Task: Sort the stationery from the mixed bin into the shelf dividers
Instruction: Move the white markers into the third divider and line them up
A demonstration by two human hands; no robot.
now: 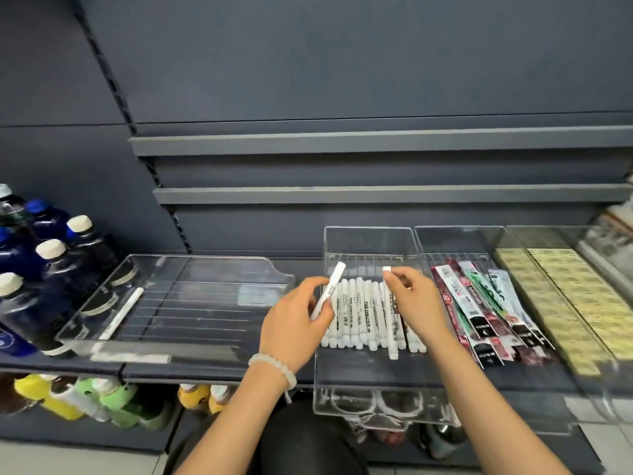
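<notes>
A dark grey shelving unit point(342, 63) with two bare upper ledges fills the view. The working shelf point(212, 368) carries four clear plastic trays side by side. The wide left tray point(205, 269) holds a single white pen point(121, 311) lying diagonally near its left wall. Dark blue bottles point(51, 265) with white caps stand beside that tray on the left. The middle tray point(370, 371) holds a row of white marker pens point(363, 313), laid parallel with caps toward the front. The next tray point(459, 241) to the right contains long packaged items in red, green and black point(486, 310). The far right tray point(561, 241) holds yellowish patterned packs point(565, 303). Coloured bottles point(85, 399) lie on the shelf below.

The left hand point(294, 323), with a bead bracelet point(274, 365) at the wrist, is curled around a white marker point(329, 289), held tilted above the left edge of the middle tray. The right hand point(414, 299) pinches the top end of another marker point(389, 317), which lies in the row.
</notes>
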